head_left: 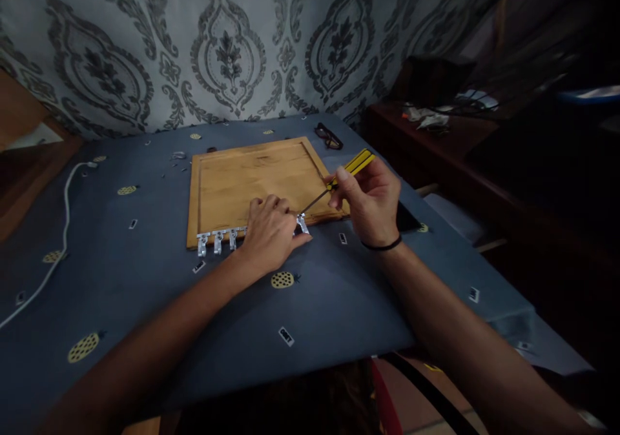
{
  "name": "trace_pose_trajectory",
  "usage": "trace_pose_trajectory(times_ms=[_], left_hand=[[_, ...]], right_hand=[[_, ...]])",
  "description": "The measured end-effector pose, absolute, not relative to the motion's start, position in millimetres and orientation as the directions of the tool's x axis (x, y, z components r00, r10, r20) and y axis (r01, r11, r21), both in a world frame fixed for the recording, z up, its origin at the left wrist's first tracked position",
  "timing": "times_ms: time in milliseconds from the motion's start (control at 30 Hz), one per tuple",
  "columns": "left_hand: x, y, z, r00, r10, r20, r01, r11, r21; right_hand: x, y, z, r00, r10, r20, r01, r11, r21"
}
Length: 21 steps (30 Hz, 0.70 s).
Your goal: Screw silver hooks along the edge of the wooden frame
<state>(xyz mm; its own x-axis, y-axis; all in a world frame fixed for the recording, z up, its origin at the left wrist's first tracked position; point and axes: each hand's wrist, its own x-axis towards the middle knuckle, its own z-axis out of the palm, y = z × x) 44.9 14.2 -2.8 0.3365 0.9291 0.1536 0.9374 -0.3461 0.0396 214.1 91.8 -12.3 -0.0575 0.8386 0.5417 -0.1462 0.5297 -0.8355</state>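
Note:
A square wooden board lies on a table covered by a blue cloth. Along its near edge runs a row of small metal brackets. My left hand rests curled over that edge, fingers pressing down on one of the brackets near the row's right end. My right hand pinches a yellow-and-black screwdriver. Its thin shaft slants down and left, with the tip at the bracket beside my left fingers.
Dark glasses lie at the table's far right corner. A white cable runs along the left side. Small screws or metal parts sit beyond the board's far left corner. A dark wooden cabinet with clutter stands to the right.

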Motion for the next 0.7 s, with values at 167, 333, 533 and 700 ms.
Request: trace_pose_trajectory(times_ms=[167, 333, 533, 700], left_hand=[[44.7, 14.1, -3.7, 0.342, 0.923, 0.178, 0.934, -0.354, 0.040], [44.5, 14.0, -2.4, 0.342, 0.927, 0.152, 0.935, -0.352, 0.039], [45.4, 14.2, -3.4, 0.333, 0.930, 0.152, 0.938, -0.344, 0.046], [45.4, 14.0, -3.3, 0.336, 0.927, 0.164, 0.937, -0.347, 0.038]], right_hand=[[214.8, 89.7, -13.0, -0.088, 0.834, 0.544, -0.135, 0.531, -0.836], [213.7, 88.2, -12.1, -0.097, 0.847, 0.522, -0.145, 0.507, -0.849], [211.3, 85.1, -7.7, -0.112, 0.867, 0.485, -0.145, 0.469, -0.871], [212.3, 83.8, -5.8, -0.131, 0.880, 0.456, -0.148, 0.437, -0.887]])
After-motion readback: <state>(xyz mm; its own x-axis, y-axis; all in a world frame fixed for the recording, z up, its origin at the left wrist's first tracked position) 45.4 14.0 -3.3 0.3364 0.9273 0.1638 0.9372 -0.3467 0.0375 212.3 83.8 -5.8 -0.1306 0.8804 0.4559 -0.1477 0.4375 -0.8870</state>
